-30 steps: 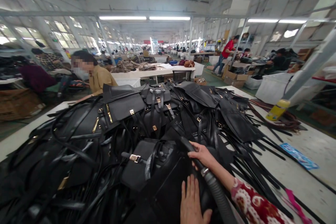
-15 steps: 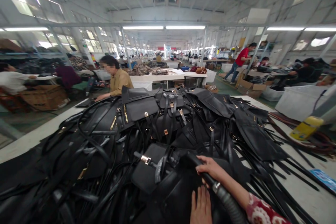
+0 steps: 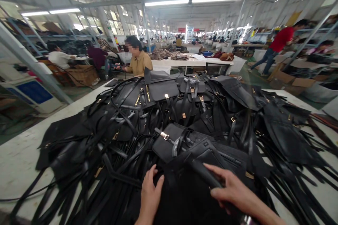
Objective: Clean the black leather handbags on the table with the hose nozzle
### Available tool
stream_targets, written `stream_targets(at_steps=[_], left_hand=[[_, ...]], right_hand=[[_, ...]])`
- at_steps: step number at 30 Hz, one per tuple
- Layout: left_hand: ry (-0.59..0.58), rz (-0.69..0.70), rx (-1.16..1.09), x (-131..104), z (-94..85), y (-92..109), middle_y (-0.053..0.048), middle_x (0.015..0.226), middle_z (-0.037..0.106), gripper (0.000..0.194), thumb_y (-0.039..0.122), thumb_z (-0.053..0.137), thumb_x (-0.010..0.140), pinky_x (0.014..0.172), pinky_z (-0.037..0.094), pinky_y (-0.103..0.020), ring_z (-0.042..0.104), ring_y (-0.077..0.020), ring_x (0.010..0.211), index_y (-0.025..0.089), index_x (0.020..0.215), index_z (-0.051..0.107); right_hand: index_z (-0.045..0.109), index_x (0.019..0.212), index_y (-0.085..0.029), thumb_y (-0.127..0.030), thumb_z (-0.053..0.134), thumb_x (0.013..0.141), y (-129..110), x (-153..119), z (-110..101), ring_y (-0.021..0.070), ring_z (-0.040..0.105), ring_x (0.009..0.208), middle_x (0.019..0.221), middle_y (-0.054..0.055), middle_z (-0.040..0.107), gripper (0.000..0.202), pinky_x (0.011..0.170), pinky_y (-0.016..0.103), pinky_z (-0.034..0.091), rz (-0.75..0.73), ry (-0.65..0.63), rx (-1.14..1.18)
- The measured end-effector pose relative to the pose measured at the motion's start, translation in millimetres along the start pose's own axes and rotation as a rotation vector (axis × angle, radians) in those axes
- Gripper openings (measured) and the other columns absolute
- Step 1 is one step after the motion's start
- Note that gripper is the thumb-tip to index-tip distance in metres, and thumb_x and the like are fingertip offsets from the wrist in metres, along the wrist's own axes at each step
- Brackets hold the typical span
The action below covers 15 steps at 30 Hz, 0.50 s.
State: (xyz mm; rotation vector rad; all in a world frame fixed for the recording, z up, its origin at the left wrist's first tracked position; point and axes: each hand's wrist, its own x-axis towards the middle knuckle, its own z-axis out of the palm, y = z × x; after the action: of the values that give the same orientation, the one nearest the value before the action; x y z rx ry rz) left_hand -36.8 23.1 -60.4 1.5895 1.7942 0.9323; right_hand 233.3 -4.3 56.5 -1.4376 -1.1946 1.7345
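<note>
A large heap of black leather bag pieces (image 3: 161, 89) with straps and gold buckles covers the table. Near the bottom right, my right hand (image 3: 228, 186) is wrapped round a black hose nozzle (image 3: 204, 174), which points up and left over the nearest black bag (image 3: 182, 190). My left hand (image 3: 151, 191) rests at that bag's left side, thumb and fingers apart, holding nothing. Just beyond the hands lies a bag flap (image 3: 165, 147) with a gold clasp. The nozzle's tip is hard to tell from the dark leather.
The pale tabletop (image 3: 23, 135) shows at the left. A person in a tan shirt (image 3: 139, 63) sits past the table's far left edge. Another person in red (image 3: 281, 40) leans over at the right. Cardboard boxes (image 3: 83, 75) stand on the floor.
The view has swung right and down relative to the scene's left side, showing more table there. My left hand has moved left, away from the nozzle, with its fingers now spread.
</note>
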Motion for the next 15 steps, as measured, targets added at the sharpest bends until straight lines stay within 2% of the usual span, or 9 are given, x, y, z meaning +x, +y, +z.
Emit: stream_targets(at_steps=[2,4,6,9,13,15], left_hand=[[-0.156,-0.115,-0.2,9.5,-6.3,-11.6,-0.007,0.093,0.065,0.04,0.039,0.054,0.068,0.087,0.043,-0.041,0.057,-0.0235,0.092,0.017,0.101,0.057],[-0.241,-0.139,-0.335,12.2,0.6,-16.3,-0.005,0.086,0.067,0.03,0.036,0.057,0.064,0.085,0.043,-0.039,0.058,-0.0236,0.087,0.017,0.086,0.064],[-0.256,-0.151,-0.399,10.5,12.4,-17.1,-0.005,0.08,0.067,0.025,0.034,0.057,0.063,0.082,0.044,-0.037,0.059,-0.023,0.082,0.016,0.078,0.065],[-0.273,-0.191,-0.46,6.6,23.9,-17.0,-0.005,0.077,0.067,0.026,0.035,0.055,0.065,0.078,0.046,-0.036,0.059,-0.0224,0.078,0.014,0.078,0.065],[-0.288,-0.216,-0.538,4.8,22.5,-17.5,-0.006,0.081,0.068,0.031,0.035,0.056,0.064,0.078,0.047,-0.038,0.06,-0.0238,0.08,0.013,0.083,0.065],[-0.296,-0.211,-0.581,3.6,20.5,-15.4,-0.005,0.082,0.068,0.032,0.036,0.058,0.062,0.081,0.046,-0.04,0.06,-0.0256,0.085,0.015,0.085,0.065]], right_hand=[[0.039,0.124,-0.023,-0.01,0.055,0.057,9.0,-3.6,20.7,0.0043,0.047,0.039,0.09,0.0,0.061,0.07,0.031,0.014,0.036,0.063,-0.056,0.016],[0.042,0.122,-0.023,-0.006,0.054,0.055,16.4,1.5,36.4,0.0031,0.046,0.039,0.089,-0.002,0.061,0.07,0.032,0.012,0.035,0.067,-0.086,0.017],[0.041,0.123,-0.025,-0.006,0.055,0.057,19.8,12.6,47.4,0.0035,0.045,0.039,0.081,-0.004,0.062,0.07,0.032,0.012,0.034,0.03,-0.111,0.002],[0.041,0.123,-0.024,-0.008,0.057,0.057,15.2,31.1,58.3,0.0045,0.044,0.037,0.073,-0.005,0.06,0.069,0.03,0.012,0.032,-0.032,-0.097,-0.02],[0.04,0.124,-0.024,-0.01,0.057,0.057,6.3,42.9,67.0,0.0057,0.046,0.04,0.081,-0.004,0.061,0.07,0.033,0.015,0.035,-0.072,-0.122,0.038],[0.045,0.12,-0.023,-0.012,0.062,0.055,11.1,47.4,70.3,0.0115,0.056,0.055,0.087,-0.002,0.062,0.068,0.044,0.018,0.044,-0.11,-0.13,0.037]])
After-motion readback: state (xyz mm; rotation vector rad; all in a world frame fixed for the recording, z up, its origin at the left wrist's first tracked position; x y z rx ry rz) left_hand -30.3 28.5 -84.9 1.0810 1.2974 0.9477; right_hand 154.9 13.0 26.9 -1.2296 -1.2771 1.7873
